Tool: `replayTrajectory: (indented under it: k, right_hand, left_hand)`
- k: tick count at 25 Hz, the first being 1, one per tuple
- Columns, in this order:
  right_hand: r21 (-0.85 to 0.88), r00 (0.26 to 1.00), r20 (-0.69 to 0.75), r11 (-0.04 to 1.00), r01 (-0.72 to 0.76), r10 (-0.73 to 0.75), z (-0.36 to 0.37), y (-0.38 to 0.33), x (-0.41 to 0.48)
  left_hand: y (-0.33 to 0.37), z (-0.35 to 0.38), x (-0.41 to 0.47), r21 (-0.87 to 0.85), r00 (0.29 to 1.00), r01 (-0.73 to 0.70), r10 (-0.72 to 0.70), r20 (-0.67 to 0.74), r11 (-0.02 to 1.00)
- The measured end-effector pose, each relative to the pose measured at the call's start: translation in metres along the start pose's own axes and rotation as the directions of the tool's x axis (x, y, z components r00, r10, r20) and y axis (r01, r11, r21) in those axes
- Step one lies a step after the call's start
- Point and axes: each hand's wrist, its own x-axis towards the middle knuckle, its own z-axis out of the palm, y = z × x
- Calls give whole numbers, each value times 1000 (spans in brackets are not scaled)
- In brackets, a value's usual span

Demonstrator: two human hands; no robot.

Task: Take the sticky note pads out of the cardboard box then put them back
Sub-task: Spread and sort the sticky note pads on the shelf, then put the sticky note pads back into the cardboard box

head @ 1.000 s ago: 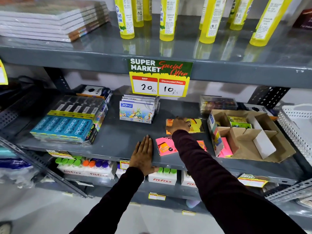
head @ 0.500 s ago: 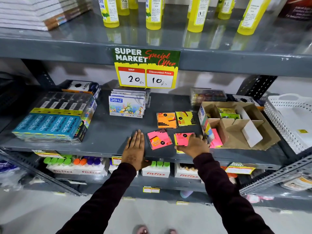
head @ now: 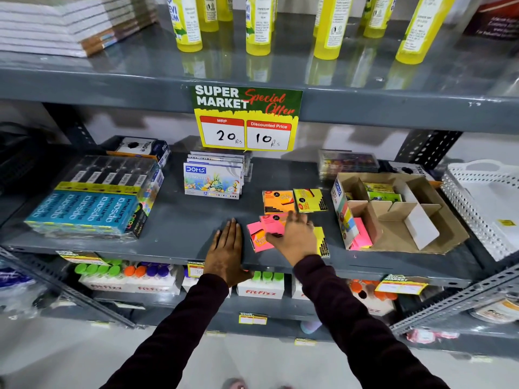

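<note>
Your right hand [head: 295,234] hovers over the pink sticky note pads [head: 259,234] on the shelf [head: 182,228], left of the cardboard box [head: 398,211]; whether its fingers [head: 293,217] grip the upper pad, you cannot tell. Your left hand [head: 226,248] lies flat with fingers extended, farther left of the box. The box sits to the right of your right hand, the nearer one.

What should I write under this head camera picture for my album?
Right hand reaches over pink sticky pads on a grey shelf beside the cardboard box.
</note>
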Motion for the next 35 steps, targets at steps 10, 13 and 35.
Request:
replayTrajectory:
  k: [10, 13, 35]
  right_hand:
    - [-51, 999, -38, 999, -10, 8, 16, -8, -11]
    - [-50, 988, -4, 986, -156, 156, 8, 29, -17]
    - [-7, 954, 129, 963, -270, 269, -11, 44, 102]
  left_hand:
    - [0, -2, -1, -22, 1000, -8, 8, 5, 1000]
    - [1, 0, 0, 28, 1000, -6, 7, -19, 1000]
    - [-1, 1, 2, -9, 1000, -8, 8, 0, 1000]
